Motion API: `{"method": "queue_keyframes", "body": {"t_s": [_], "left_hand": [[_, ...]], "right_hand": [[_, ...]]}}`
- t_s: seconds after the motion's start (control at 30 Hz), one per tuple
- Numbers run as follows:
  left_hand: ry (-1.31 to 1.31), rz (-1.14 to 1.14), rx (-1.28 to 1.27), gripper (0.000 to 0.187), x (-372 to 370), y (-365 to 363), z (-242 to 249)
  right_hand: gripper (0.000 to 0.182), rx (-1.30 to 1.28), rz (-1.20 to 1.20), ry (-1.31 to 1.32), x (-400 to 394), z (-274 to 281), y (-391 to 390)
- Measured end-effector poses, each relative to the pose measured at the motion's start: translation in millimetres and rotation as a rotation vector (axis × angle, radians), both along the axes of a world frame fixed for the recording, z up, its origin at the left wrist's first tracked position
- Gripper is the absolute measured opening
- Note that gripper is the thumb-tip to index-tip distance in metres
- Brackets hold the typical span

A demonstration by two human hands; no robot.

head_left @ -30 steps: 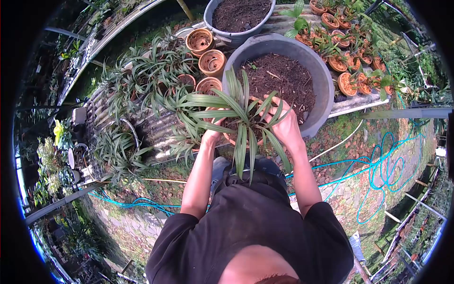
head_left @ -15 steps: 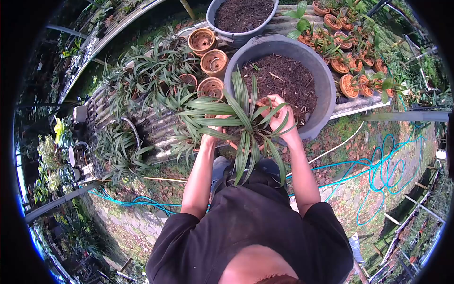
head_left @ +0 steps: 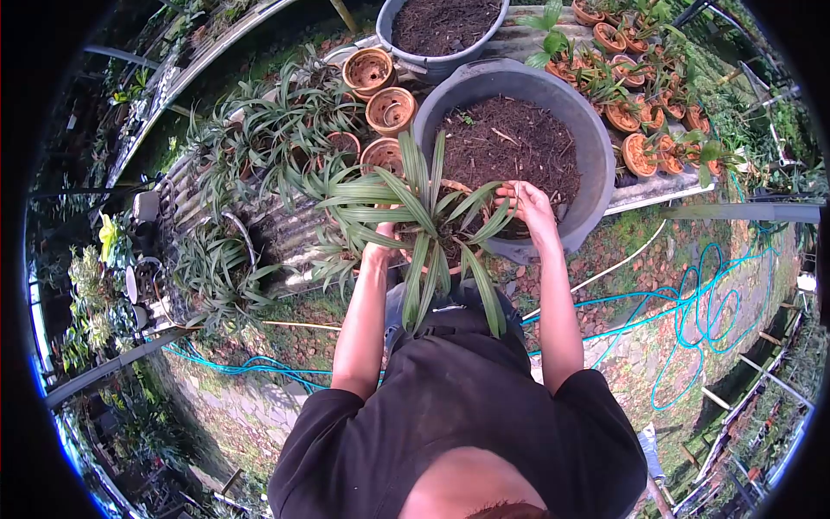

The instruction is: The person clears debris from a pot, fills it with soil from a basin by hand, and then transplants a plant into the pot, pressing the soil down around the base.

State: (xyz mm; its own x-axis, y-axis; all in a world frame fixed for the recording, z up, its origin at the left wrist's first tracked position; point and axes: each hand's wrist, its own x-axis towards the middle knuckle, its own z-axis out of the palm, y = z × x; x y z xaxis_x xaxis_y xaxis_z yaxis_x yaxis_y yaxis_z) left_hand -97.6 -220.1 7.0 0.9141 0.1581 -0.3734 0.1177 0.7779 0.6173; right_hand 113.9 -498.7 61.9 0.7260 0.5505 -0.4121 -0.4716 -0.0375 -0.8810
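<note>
A potted plant (head_left: pixel 421 216) with long, ribbed, strap-like green leaves stands in front of my body, over my lap. Its terracotta pot (head_left: pixel 445 270) shows only in pieces beneath the foliage. My left hand (head_left: pixel 383 242) grips the pot's left side, its fingers partly hidden by leaves. To the right of the plant, my right hand (head_left: pixel 531 210) has its fingers curled at the tip of a leaf (head_left: pixel 478 201), in front of the large grey tub (head_left: pixel 596 164) of dark soil (head_left: pixel 510 143).
Behind stands a second tub of soil (head_left: pixel 445 24). Terracotta pots (head_left: pixel 391 111) line the large tub's left side, beside many leafy plants (head_left: pixel 268 130). Small potted plants (head_left: pixel 640 156) crowd the right of the corrugated bench (head_left: pixel 285 212). A blue hose (head_left: pixel 692 303) lies on the ground.
The plant and pot have shifted slightly left and turned a little. My right hand has drawn away from the plant's centre, out to the right, to a leaf tip. My left hand stays at the pot.
</note>
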Motion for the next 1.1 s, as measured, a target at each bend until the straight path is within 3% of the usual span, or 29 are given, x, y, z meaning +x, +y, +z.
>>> {"method": "queue_keyframes", "body": {"t_s": [0.07, 0.13, 0.17, 0.3, 0.4, 0.43, 0.53, 0.8, 0.93, 1.1], "left_hand": [[0.001, -0.054, -0.102, 0.034, -10.3, 15.9, -13.7], [0.037, 0.002, -0.026, 0.034, -15.6, 18.2, -12.4], [0.060, 0.052, 0.017, 0.034, -17.5, 16.2, -11.2], [0.109, 0.212, 0.134, 0.034, -25.0, 6.0, 2.4], [0.107, 0.225, 0.169, 0.033, -22.1, 10.6, 8.6], [0.101, 0.217, 0.184, 0.033, -21.3, 12.8, 10.4], [0.084, 0.187, 0.209, 0.033, -14.1, 15.5, 12.3], [0.079, 0.095, 0.275, 0.033, -1.8, 4.2, 30.4], [0.068, 0.031, 0.322, 0.033, 9.0, -0.5, 44.8], [0.039, -0.040, 0.393, 0.034, 21.9, -3.5, 53.1]], "right_hand": [[0.036, -0.598, 0.061, -0.576, 9.5, -59.1, -19.7], [0.031, -0.963, 0.127, -0.660, 7.3, -73.4, -29.2], [0.034, -1.063, 0.106, -0.753, 7.9, -101.7, -33.8], [0.035, -1.245, 0.283, -0.802, -2.7, -97.3, -21.7], [0.041, -1.275, 0.211, -0.786, -3.3, -108.1, -10.0], [0.043, -1.169, 0.012, -0.918, -6.1, -111.4, -4.6], [0.039, -1.061, -0.061, -1.011, -5.7, -110.2, 14.0], [0.021, -1.044, -0.117, -0.842, 0.0, -121.0, 6.8], [0.023, -0.952, -0.021, -0.732, 1.0, -94.3, -15.5], [0.026, -0.544, -0.053, -0.683, 1.7, -40.9, -26.6]]}}
